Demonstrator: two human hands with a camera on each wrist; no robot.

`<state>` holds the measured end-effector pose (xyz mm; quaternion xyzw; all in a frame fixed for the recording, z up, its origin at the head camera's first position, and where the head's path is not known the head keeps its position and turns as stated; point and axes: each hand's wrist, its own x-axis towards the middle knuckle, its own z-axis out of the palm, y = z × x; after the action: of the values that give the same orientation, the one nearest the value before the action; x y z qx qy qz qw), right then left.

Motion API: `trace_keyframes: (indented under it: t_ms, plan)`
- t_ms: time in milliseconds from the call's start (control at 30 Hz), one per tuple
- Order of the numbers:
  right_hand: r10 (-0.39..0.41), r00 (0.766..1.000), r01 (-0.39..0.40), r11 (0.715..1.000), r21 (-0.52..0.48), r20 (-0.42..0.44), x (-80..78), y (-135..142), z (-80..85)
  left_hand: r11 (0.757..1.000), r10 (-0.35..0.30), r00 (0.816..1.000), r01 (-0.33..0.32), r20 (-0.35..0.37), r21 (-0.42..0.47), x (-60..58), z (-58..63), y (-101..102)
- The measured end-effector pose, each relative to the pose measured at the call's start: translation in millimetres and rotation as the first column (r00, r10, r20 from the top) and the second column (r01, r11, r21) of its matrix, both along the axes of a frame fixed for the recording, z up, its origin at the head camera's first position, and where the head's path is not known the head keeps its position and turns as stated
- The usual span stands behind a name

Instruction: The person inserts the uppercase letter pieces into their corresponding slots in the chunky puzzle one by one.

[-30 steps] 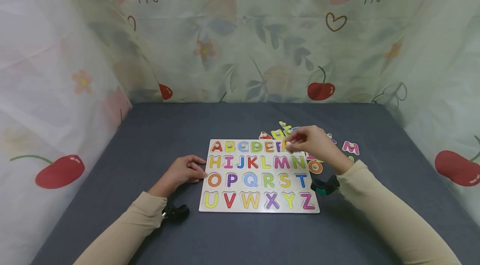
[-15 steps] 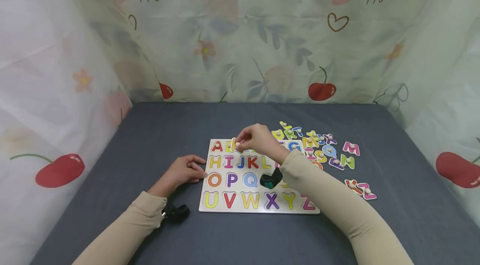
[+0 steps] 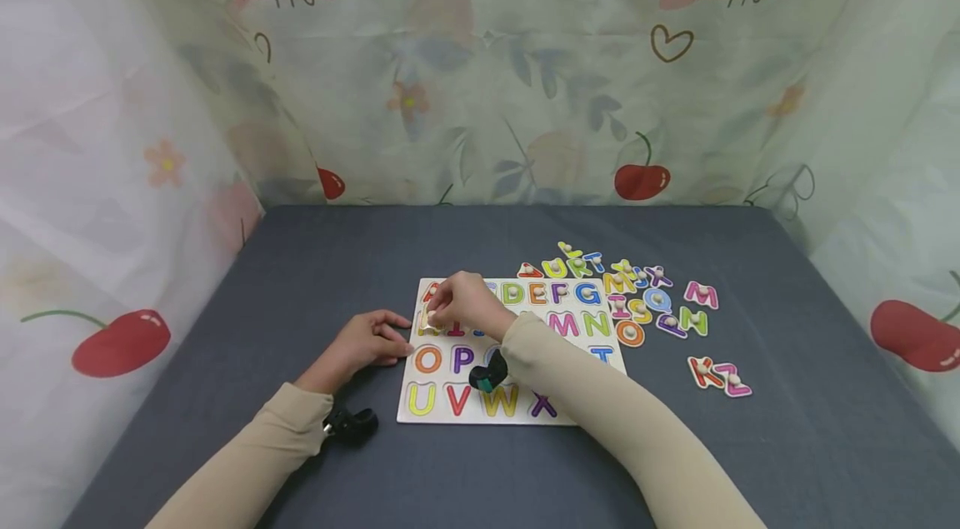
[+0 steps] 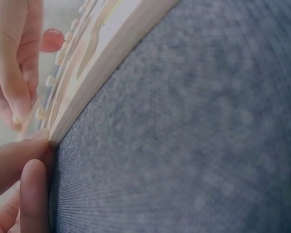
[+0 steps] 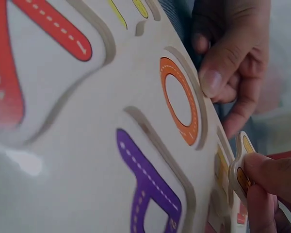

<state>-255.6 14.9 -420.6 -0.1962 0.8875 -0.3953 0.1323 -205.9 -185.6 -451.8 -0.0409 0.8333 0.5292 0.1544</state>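
My right hand pinches a yellow wooden letter puzzle piece between thumb and fingertips, tilted close over the yellow H slot at the left of the board's second row. Part of the piece hides behind the fingers. The white alphabet board lies flat, with knobbed letter pieces sitting in its top row. Lower rows show bare printed recesses, among them the orange O and purple P. At the board's left edge rests my left hand, its thumb and fingertips touching the side, fingers relaxed.
Loose knobbed letters, including a blue Q and an orange O piece, lie scattered right of and behind the board. A red K and pink Z sit apart at right. Dark cloth covers the table; printed curtains surround it.
My right hand has carried the yellow letter piece leftward from the top row's right side, past the B, then down to the H slot. My left hand has stayed at the board's edge.
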Motion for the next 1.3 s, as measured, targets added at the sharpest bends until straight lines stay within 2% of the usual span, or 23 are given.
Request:
trace_keyframes:
  t_ms: [167, 333, 567, 833, 1100, 1300]
  plan:
    - [-0.011, 1.0, 0.011, 1.0, -0.009, 0.006, 0.3, -7.4, -6.6, 1.0, 0.0, 1.0, 0.0, 0.002, 0.007, -0.6, -0.6, -0.2]
    - [0.015, 1.0, -0.014, 1.0, -0.019, 0.004, -1.6, -10.3, -11.7, 1.0, 0.007, 1.0, -0.007, 0.007, 0.004, -0.7, -0.3, -0.4]
    - [0.015, 0.999, -0.014, 1.0, -0.028, 0.037, -0.9, -10.0, -9.4, 1.0, 0.007, 1.0, -0.007, 0.011, 0.01, 0.4, 0.9, -0.2]
    - [0.02, 0.999, -0.021, 0.999, 0.035, 0.038, -4.1, -14.6, -9.2, 1.0, 0.004, 1.0, -0.004, 0.011, 0.007, -0.7, 0.7, -0.4]
    - [0.012, 0.998, -0.015, 0.999, 0.047, 0.068, -6.5, -16.5, -11.8, 1.0, 0.008, 1.0, -0.008, 0.013, 0.004, 0.6, 3.5, -0.9]
    - [0.035, 0.996, -0.034, 0.999, -0.005, 0.082, -6.6, -11.7, -12.8, 1.0, -0.006, 1.0, 0.006, -0.001, 0.02, 0.6, 2.9, -0.6]
